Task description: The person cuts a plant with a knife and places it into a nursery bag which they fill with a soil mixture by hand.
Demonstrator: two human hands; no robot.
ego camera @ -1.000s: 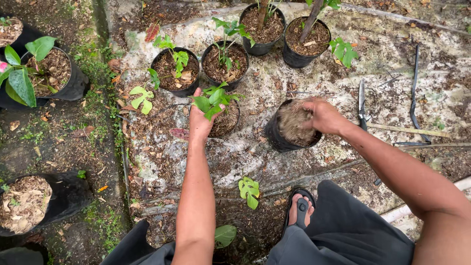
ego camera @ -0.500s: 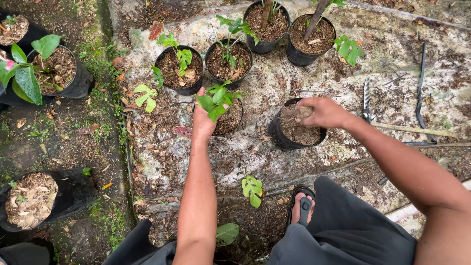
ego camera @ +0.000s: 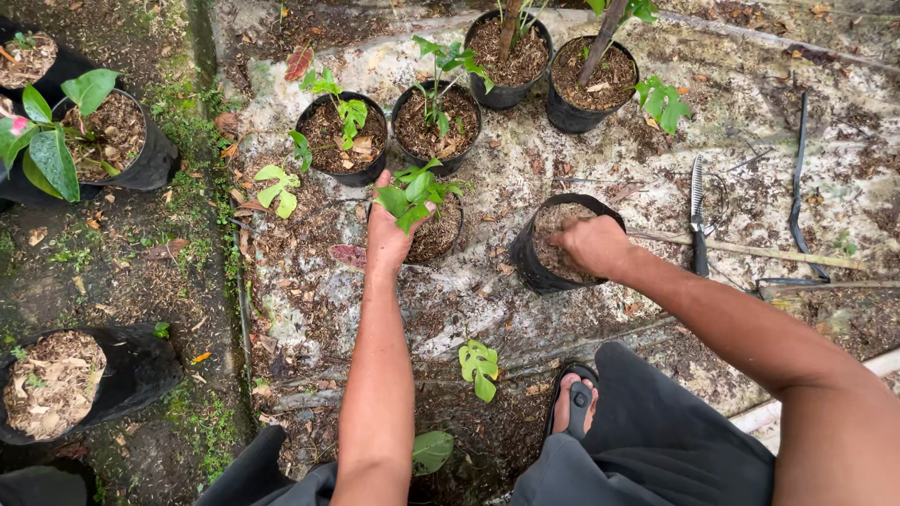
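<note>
Ground: outdoors, a worn sheet of plastic spread over soil and moss, littered with bark chips and dead leaves; you squat at its near edge, a sandalled foot (ego camera: 574, 412) showing below.
Left hand: your left hand (ego camera: 389, 234) rests against the small pot (ego camera: 441, 230), the fingers wrapped loosely about the base of the green seedling (ego camera: 412, 192) that stands in it. It looks like a light grip on the stem, though the leaves hide the fingertips.
Right hand: your right hand (ego camera: 592, 245) is down in the mouth of the black grow bag (ego camera: 534, 262), curled into the loose brown potting mix. I cannot tell whether it is holding a fistful or only pressing.
Where the plant is: upright in its pot, just left of the grow bag, the two containers near but apart.
Nearby: four filled pots (ego camera: 339, 141) stand in a row behind; a saw-toothed knife (ego camera: 697, 211) and a thin stick (ego camera: 750, 251) lie to your right.
Step in hand: judging by the hands, you are steadying the seedling while working the mix in the bag.
Next move calls for: a gentle hold low on the stem so nothing snaps, and a firm, level bed of mix in the bag.
</note>
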